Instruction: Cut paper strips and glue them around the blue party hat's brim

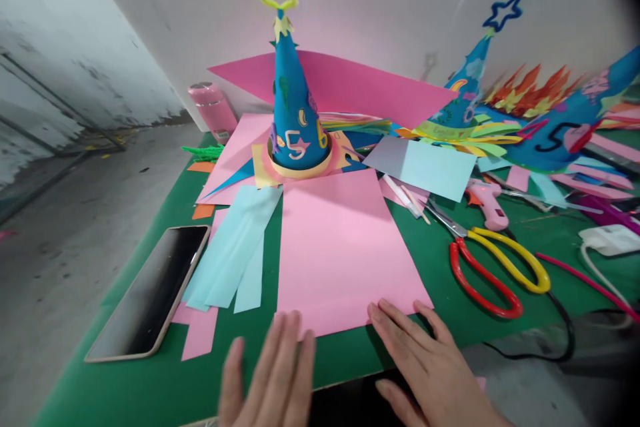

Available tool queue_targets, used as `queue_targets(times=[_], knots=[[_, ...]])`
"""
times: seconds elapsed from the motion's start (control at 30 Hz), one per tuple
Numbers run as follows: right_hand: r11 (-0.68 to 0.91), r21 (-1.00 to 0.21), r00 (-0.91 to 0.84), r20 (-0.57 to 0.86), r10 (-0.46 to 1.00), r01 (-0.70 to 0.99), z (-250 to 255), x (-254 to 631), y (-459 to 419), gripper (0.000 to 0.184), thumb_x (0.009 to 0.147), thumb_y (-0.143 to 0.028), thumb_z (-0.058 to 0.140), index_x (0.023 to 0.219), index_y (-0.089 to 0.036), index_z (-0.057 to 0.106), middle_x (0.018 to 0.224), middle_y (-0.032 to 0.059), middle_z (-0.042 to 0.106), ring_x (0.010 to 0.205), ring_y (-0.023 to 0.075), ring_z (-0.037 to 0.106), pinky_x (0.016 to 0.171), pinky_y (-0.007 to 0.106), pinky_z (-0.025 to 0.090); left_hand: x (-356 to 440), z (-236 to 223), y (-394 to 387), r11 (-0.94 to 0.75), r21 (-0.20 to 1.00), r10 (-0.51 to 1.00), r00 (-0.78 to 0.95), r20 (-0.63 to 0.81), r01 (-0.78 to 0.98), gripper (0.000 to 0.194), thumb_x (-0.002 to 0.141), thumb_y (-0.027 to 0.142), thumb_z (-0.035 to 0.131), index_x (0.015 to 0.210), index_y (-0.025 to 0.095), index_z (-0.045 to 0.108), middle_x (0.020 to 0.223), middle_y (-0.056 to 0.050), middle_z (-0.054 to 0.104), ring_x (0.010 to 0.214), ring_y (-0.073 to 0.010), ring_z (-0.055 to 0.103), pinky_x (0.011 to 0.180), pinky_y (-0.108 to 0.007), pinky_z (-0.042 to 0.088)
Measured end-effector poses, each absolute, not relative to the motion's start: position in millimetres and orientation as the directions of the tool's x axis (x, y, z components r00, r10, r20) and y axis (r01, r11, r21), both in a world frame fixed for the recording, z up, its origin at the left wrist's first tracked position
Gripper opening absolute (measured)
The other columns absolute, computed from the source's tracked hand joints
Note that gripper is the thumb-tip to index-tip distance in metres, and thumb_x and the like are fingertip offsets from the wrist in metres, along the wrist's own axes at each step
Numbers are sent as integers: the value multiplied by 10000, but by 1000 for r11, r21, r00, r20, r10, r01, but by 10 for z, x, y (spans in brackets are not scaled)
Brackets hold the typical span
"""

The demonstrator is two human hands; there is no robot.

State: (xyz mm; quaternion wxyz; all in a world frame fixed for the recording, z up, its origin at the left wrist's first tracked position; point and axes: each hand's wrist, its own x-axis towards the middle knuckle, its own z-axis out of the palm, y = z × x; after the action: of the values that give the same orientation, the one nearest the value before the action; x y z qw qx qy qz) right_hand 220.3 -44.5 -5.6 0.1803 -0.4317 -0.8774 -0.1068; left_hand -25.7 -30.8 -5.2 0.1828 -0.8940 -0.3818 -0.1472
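Observation:
A pink sheet of paper point(340, 247) lies flat on the green table in front of me. My left hand point(275, 373) is open at its lower left corner, fingers stretched and fingertips over the near edge. On the lower right of the sheet rest the fingertips of my right hand point(420, 353), open with its thumb apart. Beyond the sheet stands a blue cone hat point(297, 113) with a "5", small cutouts and a yellow fuzzy star on top. Light blue paper strips point(230, 247) lie to the left of the sheet.
A phone point(150, 293) lies at the left table edge, with a pink bottle point(213, 110) behind. To the right are red-and-yellow-handled scissors point(485, 267), a pink glue gun point(487, 203), a light blue sheet point(440, 167), cords and paper scraps. More decorated cone hats point(465, 83) stand at the back right.

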Motion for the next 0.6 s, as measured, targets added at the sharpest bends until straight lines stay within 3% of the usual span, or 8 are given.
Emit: queue_targets(times=[0.07,0.17,0.4,0.5,0.6], knots=[[609,24,-560,422,713,793,-72,2199,-438,633,834,-247,441,1393,-4,273,1244,108,584,1143,232,544,951,418,319,13,-96,-243,-760,-227,518,779,355,609,614,829,446,482,1314,71,457,1297,-167,529,1383,-301,149,1107,-535,44],[604,22,-551,437,711,797,-93,2233,-444,646,833,-224,423,1404,10,230,1235,103,595,1142,226,545,936,418,341,290,-168,-158,-771,-174,539,773,336,613,619,815,592,434,1150,102,612,1257,-142,570,1397,-297,38,1116,-504,-29],[466,70,-457,368,810,882,-91,2595,-636,597,828,-237,477,1371,-28,339,1235,115,599,1136,201,555,960,376,343,303,-160,-102,-784,-206,505,794,338,586,672,794,678,423,1081,118,659,1186,-147,618,1397,-298,-2,1108,-504,-41],[418,43,-404,363,840,908,-72,2752,-763,568,828,-244,485,1352,-56,372,1192,111,632,1107,205,576,910,354,394,263,-161,-104,-782,-201,518,794,317,590,666,820,658,398,1138,121,630,1244,-148,579,1372,-320,163,1101,-500,-8],[353,-113,-277,421,864,929,-18,2876,-842,480,832,-209,475,1303,-138,419,1110,81,669,1045,198,604,847,318,448,257,-116,-97,-783,-194,520,793,318,591,608,866,601,361,1169,137,608,1256,-140,572,1227,-300,420,1080,-468,75]])
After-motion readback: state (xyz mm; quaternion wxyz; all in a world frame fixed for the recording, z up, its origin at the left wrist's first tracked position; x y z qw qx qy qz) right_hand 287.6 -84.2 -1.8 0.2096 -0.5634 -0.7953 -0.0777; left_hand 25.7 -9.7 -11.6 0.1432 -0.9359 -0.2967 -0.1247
